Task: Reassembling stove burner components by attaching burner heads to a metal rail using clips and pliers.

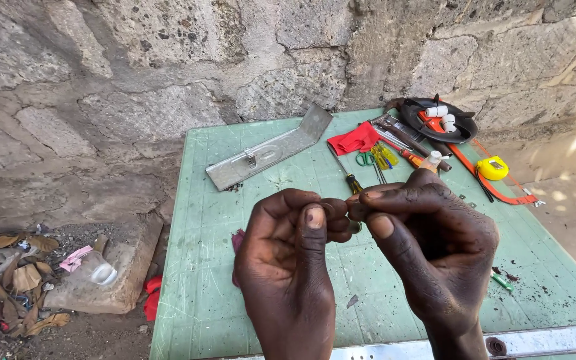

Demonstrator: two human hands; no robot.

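Now: my left hand (288, 260) and right hand (428, 247) pinch a small part (345, 208), too hidden to name | risk: it may slip onto the worktop (201, 267), grip being fingertip-only.

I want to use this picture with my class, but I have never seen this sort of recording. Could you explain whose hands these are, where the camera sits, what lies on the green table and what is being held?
There is one picture, taken by a camera worn on a person's head and looking down, so both bare hands are that person's own. The left hand and right hand meet above a green table beside a rough stone wall. Their fingers pinch something very small between them; it is too hidden to name. On the table lie a bent metal plate, a red cloth, a screwdriver, green-handled scissors, a yellow tape measure, a black dish holding white rolls and a metal rail along the near edge.
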